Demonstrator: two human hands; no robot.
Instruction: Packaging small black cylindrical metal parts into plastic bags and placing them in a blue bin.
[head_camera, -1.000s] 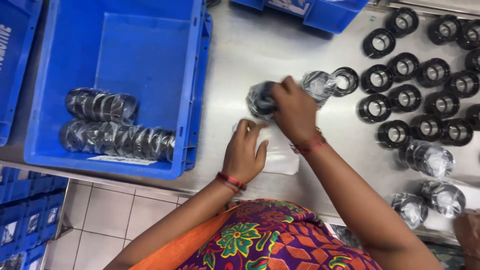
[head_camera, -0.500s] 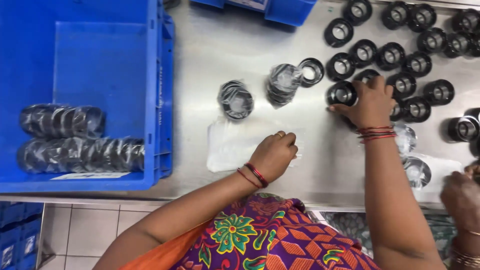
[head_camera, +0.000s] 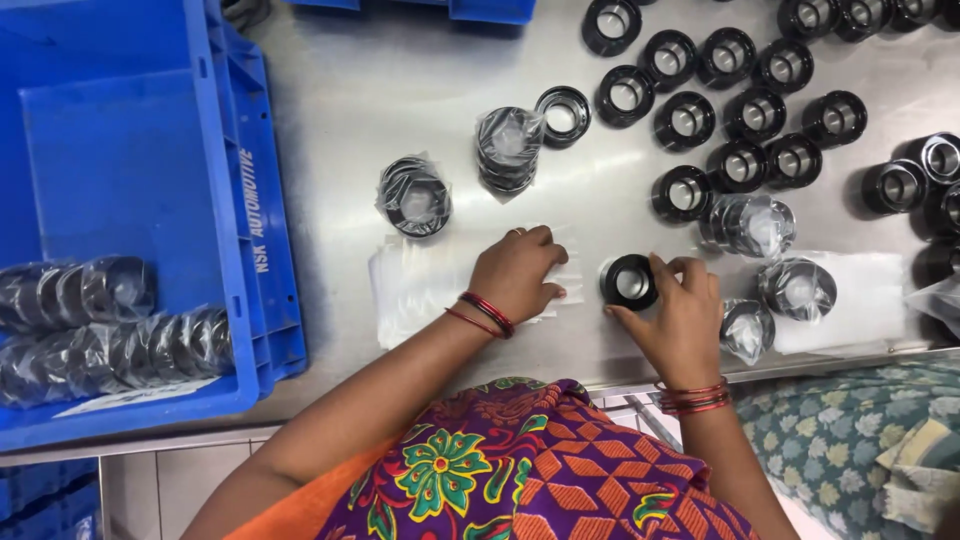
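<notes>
My right hand (head_camera: 680, 325) grips a black ring-shaped part (head_camera: 629, 282) near the front of the steel table (head_camera: 350, 130), just right of a stack of clear plastic bags (head_camera: 420, 280). On that stack rests my left hand (head_camera: 518, 275), fingers curled and pressing the top bag. Two bagged black parts (head_camera: 414, 197) (head_camera: 508, 148) stand behind the bags. One bare ring (head_camera: 563, 115) lies beside them.
A large blue crate (head_camera: 130, 150) at the left holds rows of bagged rings (head_camera: 100, 330). Several bare black rings (head_camera: 740, 110) cover the table's right side, with a few bagged ones (head_camera: 760, 225) and more bags (head_camera: 860, 300). Another person's patterned clothing (head_camera: 860, 450) shows at bottom right.
My right hand left the group of rings at the right and came back toward me holding one black ring. My left hand slid right along the plastic bags.
</notes>
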